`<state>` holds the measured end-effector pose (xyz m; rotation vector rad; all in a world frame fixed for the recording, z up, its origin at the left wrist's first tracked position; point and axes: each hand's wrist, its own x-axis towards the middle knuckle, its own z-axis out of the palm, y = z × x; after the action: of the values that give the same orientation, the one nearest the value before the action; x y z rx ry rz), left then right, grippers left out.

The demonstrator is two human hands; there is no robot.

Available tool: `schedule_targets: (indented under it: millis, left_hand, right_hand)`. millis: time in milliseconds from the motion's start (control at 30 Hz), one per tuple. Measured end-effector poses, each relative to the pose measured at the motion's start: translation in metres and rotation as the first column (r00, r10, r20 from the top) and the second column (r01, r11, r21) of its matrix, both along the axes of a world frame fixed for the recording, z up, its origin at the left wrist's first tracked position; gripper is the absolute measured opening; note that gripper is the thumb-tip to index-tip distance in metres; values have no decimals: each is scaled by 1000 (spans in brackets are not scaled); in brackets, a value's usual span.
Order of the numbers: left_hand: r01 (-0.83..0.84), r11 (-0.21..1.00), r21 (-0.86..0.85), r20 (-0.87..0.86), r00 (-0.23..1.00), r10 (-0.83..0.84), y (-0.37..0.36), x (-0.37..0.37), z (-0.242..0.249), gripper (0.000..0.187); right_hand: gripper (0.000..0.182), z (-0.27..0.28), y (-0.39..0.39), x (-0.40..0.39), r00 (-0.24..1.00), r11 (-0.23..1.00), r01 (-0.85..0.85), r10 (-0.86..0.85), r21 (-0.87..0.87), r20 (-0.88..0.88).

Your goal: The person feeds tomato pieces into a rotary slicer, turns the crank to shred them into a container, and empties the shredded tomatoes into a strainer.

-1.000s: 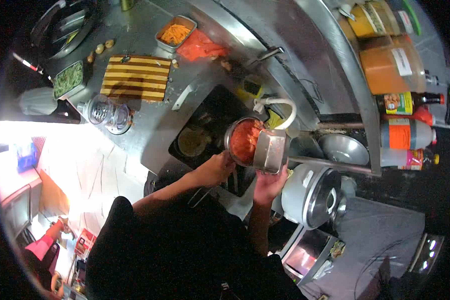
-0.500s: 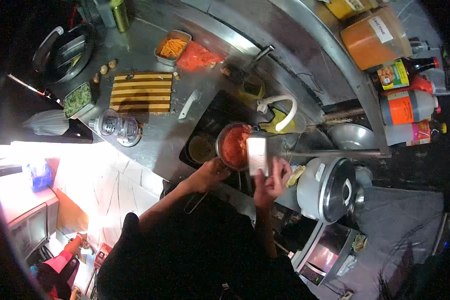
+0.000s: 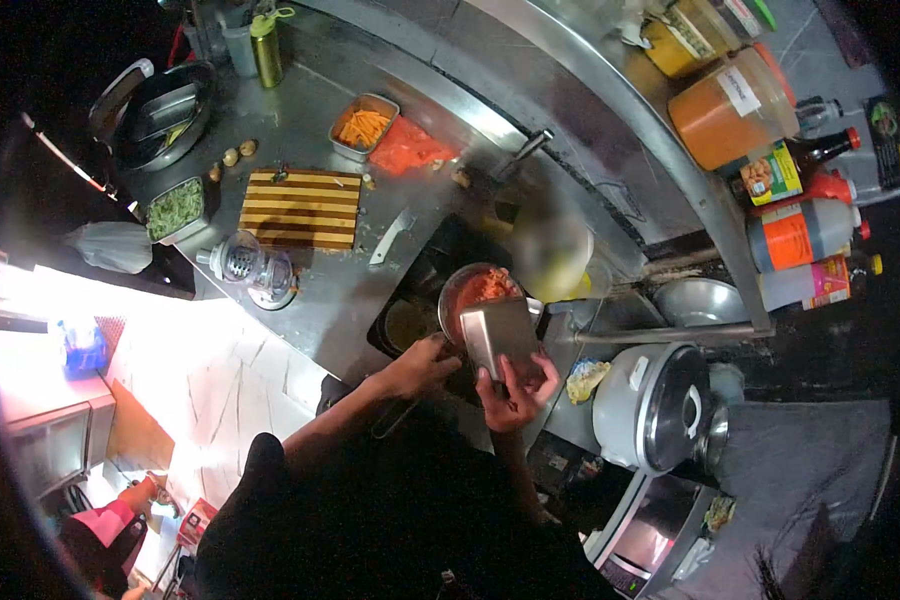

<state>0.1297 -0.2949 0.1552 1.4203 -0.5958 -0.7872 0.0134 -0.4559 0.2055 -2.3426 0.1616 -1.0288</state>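
A round metal pan (image 3: 452,290) with chunky red food inside sits on the black stove (image 3: 440,245). My left hand (image 3: 420,368) is closed at the pan's near side, where its handle is mostly hidden. Tipped over the pan is a rectangular metal container (image 3: 500,335), its outer bottom facing me. My right hand (image 3: 515,398) grips this container, thumb and fingers against its near end. A second pot (image 3: 408,325) with brownish contents stands left of the pan, partly behind my left hand.
On the counter lie a striped cutting board (image 3: 300,208), a knife (image 3: 394,237), a tray of orange strips (image 3: 363,128) and a tray of shredded greens (image 3: 176,208). A glass grinder-like jar (image 3: 250,265) stands near the edge. A rice cooker (image 3: 650,405) is at right.
My right hand has turned and tilted the metal container, so its broad bottom now shows. My left hand stays by the pan. The view has shifted slightly.
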Motion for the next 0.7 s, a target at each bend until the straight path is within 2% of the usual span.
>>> schedule_targets:
  millis: [33, 133, 233, 267, 300, 333, 367, 400, 467, 533, 567, 667, 700]
  left_hand:
    - [37, 999, 6, -159, 987, -35, 4, 1, 9, 41]
    - [33, 999, -3, -89, 995, -34, 6, 2, 1, 42]
    - [41, 993, -107, -369, 926, -78, 14, 1, -17, 42]
    - [18, 993, -118, -386, 920, -62, 20, 0, -22, 40]
    - [-5, 991, -131, -401, 915, -48, 28, 1, -25, 38]
    - [-27, 989, -143, -416, 909, -35, 36, 2, -29, 36]
    - [-41, 990, -131, -491, 871, -29, 47, 2, -33, 36]
    - [-55, 992, -116, -563, 827, -20, 61, 1, -39, 36]
    - [-77, 997, -1, -549, 834, 64, 88, 3, -56, 36]
    - [-132, 973, 191, -357, 914, 194, 110, 2, -80, 36]
    - [-139, 968, 209, -316, 927, 202, 124, 4, -62, 35]
    - [-171, 952, 255, -445, 853, 273, 165, -12, -77, 38]
    - [-349, 933, 86, -448, 823, 349, 171, -26, -80, 33]
  right_hand:
    - [46, -8, 1, -6, 999, 997, 23, -21, 77, -26]
    - [45, -21, 0, -1, 993, 995, -21, 32, 98, -113]
    - [42, -11, 7, 12, 997, 984, 73, -68, 165, -31]
    - [41, -8, 8, 19, 997, 905, 70, -77, 420, -1]
    - [41, -5, 6, 27, 995, 763, 53, -93, 644, 28]
    - [41, -3, 3, 33, 992, 569, 22, -115, 822, 54]
    - [49, -10, -3, 35, 994, 184, -11, -104, 983, 31]
    - [49, -20, -11, 35, 996, 48, -67, -53, 997, 70]
    - [52, -50, -25, 38, 992, -188, -122, 4, 975, 125]
    - [56, -105, -34, 39, 992, -345, -112, 11, 932, 123]
    - [59, -129, -36, 40, 993, -401, -87, 35, 912, 110]
    - [62, -175, -24, 48, 976, -555, 38, 199, 831, 89]
    - [62, -182, -14, 54, 964, -595, 82, 252, 799, 88]
